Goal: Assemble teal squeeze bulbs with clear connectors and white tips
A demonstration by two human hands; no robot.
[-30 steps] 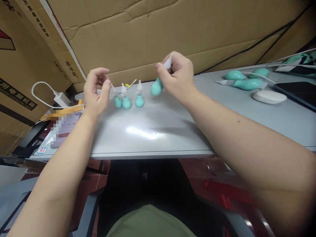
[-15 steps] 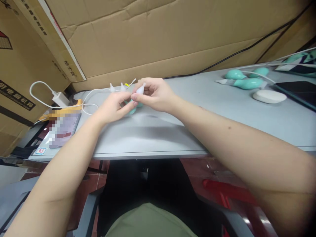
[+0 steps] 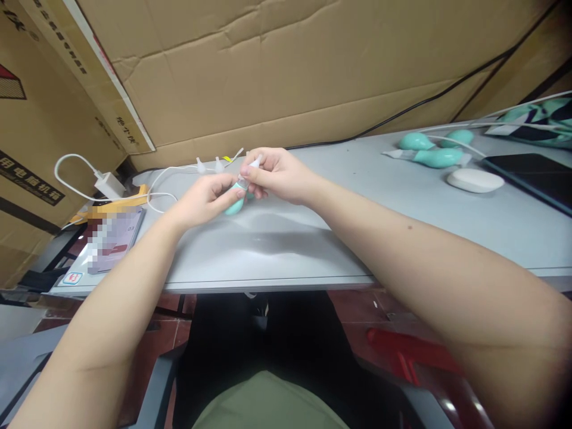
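My left hand (image 3: 210, 198) is closed around a teal bulb syringe (image 3: 235, 207), its rounded end showing below the fingers and a clear collar at its top. My right hand (image 3: 279, 174) pinches a white nozzle tip (image 3: 255, 162) between thumb and fingers, right at that collar. The tip points up and to the right; whether it is seated on the bulb I cannot tell. Another bit of teal (image 3: 250, 195) shows behind the hands, mostly hidden. Just beyond my left hand, two white nozzle tips (image 3: 201, 165) stand upright on the grey table (image 3: 277, 250).
To the right lie several teal bulbs (image 3: 440, 157), a white oval case (image 3: 475, 180) and a dark tablet-like slab (image 3: 531, 176). On the left are a phone (image 3: 123, 238), an orange power strip (image 3: 111, 202) and a white charger (image 3: 110, 185) with its cable. Cardboard (image 3: 250, 77) walls the back.
My right hand has brought the nozzle tip down and left onto the bulb's collar. More of the teal bulb shows in my left hand. The view has shifted slightly.
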